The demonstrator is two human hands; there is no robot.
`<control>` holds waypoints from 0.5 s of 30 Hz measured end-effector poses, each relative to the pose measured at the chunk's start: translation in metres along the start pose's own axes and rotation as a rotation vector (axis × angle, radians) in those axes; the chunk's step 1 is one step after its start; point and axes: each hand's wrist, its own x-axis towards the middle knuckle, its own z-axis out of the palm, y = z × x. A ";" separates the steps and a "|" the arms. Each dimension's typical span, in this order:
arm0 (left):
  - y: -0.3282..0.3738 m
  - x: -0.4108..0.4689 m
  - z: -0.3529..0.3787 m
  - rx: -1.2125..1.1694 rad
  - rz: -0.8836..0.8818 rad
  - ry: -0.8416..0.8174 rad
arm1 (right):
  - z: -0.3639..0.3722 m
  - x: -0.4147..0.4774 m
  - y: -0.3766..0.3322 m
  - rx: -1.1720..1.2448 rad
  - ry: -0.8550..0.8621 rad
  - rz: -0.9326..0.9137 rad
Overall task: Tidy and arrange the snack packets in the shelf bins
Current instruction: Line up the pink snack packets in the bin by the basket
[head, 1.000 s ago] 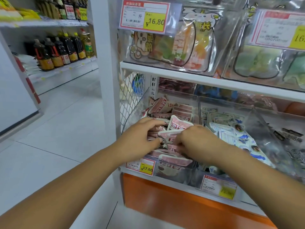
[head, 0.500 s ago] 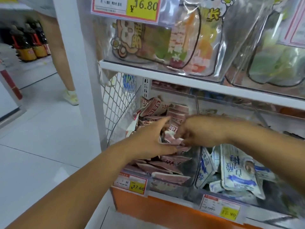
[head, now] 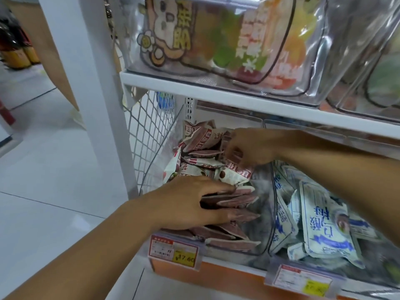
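The left hand (head: 194, 202) clasps a stack of brown snack packets (head: 233, 200) between thumb and nearly straight fingers, at the front edge of the clear bin (head: 263, 234). The right hand (head: 246, 148), fingers curled, pinches another at the bin's rear.

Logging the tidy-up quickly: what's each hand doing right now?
Left hand: grip closed around a stack of brown packets.
Right hand: grip pinching one brown packet farther back.
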 end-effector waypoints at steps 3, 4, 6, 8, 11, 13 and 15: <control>-0.002 0.001 0.000 -0.005 0.023 -0.005 | 0.000 0.002 -0.004 -0.065 -0.070 0.018; -0.001 0.001 0.000 -0.004 0.030 -0.001 | 0.002 0.004 -0.006 -0.084 -0.107 0.020; -0.002 0.002 0.000 0.008 0.038 0.008 | 0.004 0.008 -0.009 -0.083 -0.123 0.023; -0.002 0.002 0.000 0.017 0.039 0.008 | 0.004 0.007 -0.008 -0.036 -0.086 -0.001; -0.001 0.003 0.000 0.026 0.042 0.009 | 0.001 0.001 -0.001 0.070 -0.011 -0.011; -0.001 0.004 0.000 0.028 0.036 0.003 | -0.003 -0.006 0.004 0.162 0.049 0.026; -0.002 0.005 0.000 0.022 0.023 0.000 | -0.006 -0.012 0.010 0.202 0.140 0.065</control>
